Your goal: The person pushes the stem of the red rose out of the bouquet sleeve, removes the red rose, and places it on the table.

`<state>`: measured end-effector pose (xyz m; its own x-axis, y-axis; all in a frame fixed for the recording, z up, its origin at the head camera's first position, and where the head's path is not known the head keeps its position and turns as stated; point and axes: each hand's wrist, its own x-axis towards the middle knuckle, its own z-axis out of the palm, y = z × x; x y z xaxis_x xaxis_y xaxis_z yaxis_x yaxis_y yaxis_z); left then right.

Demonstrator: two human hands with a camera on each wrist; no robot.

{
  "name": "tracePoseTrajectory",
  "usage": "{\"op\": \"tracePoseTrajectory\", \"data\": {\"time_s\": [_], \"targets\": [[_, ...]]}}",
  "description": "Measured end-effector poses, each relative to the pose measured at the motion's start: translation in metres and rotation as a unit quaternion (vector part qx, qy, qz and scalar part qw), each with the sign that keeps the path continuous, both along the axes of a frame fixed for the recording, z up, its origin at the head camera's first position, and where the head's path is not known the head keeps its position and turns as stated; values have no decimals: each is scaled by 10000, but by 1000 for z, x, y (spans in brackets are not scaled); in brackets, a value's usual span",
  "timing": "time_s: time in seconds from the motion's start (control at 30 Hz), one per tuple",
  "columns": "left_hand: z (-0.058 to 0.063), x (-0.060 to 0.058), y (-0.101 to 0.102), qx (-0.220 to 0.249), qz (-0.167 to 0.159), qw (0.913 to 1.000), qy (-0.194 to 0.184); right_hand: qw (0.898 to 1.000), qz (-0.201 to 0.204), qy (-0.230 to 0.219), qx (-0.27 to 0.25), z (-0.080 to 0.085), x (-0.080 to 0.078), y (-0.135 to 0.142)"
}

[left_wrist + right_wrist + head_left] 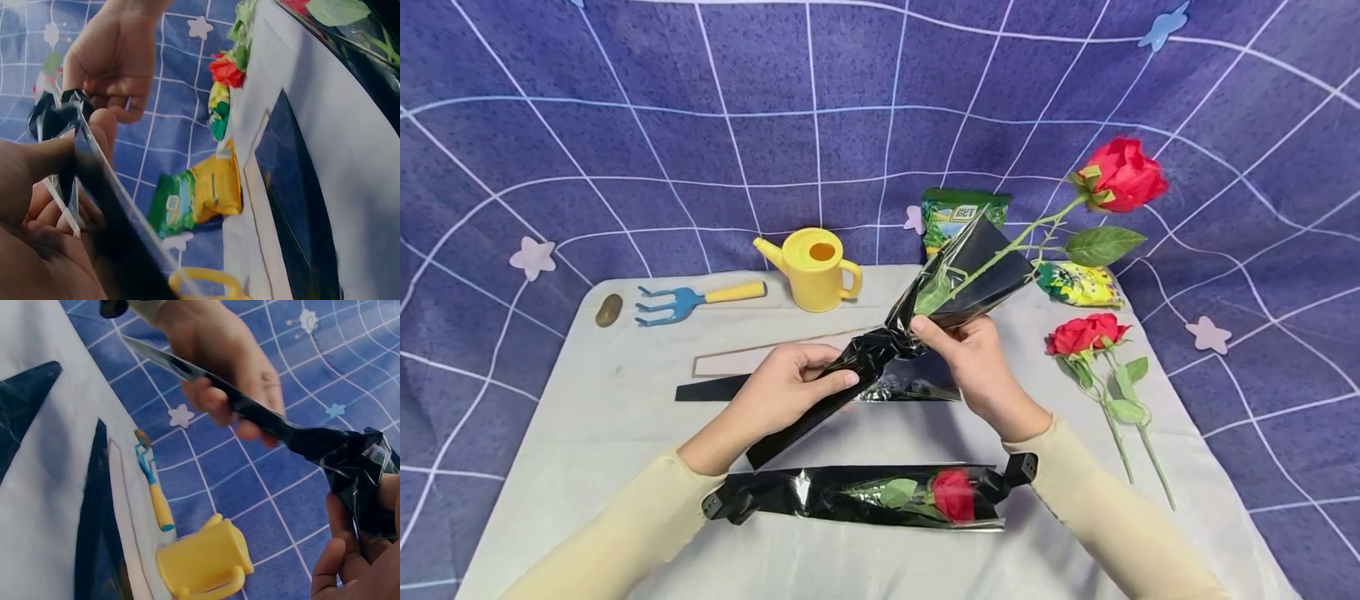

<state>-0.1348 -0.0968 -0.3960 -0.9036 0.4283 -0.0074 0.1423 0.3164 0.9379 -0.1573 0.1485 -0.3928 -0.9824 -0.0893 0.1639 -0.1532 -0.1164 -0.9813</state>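
A black flower sleeve with a clear front [1000,271] is held up slantwise over the table, bunched at its middle. Out of its wide upper end rises a red artificial rose [1123,177] on a green stem. My left hand [790,379] grips the narrow lower part, thumb on top. Just above the bunched part, my right hand [977,358] pinches the sleeve between thumb and fingers. In the right wrist view the sleeve's tail [250,406] runs through the left hand's fingers.
A wrapped rose [953,496] lies in front. Loose roses [1086,335] lie at right. Behind are a yellow watering can [816,283], a blue fork [681,306], a stone [609,310], a green packet [947,218] and a yellow packet [1078,285]. Another black sleeve [715,389] lies beneath the hands.
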Motion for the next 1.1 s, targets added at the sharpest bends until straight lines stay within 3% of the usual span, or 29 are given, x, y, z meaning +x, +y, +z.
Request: {"op": "tracePoseTrajectory", "data": {"time_s": [0.2,0.4,0.53,0.67,0.87,0.97,1.1], "targets": [[-7,-2,-18,-668,90,9965,488,9976,231,-61,-656,9,-7,12],[-4,-6,-34,-661,-255,9972,258,9906,256,-321,-1308,13,-10,26],[3,-9,-34,-542,-484,9973,88,9940,139,-332,-1030,10,-8,25],[10,-11,-22,-361,-500,9981,70,9975,7,-245,-667,6,-4,17],[18,-16,1,-432,-678,9952,559,9991,42,-245,-357,2,3,3],[19,-16,4,-568,-639,9935,747,9990,223,-270,-268,1,4,5],[18,-13,-2,-630,-514,9945,662,9954,907,-243,174,2,5,21]]}}
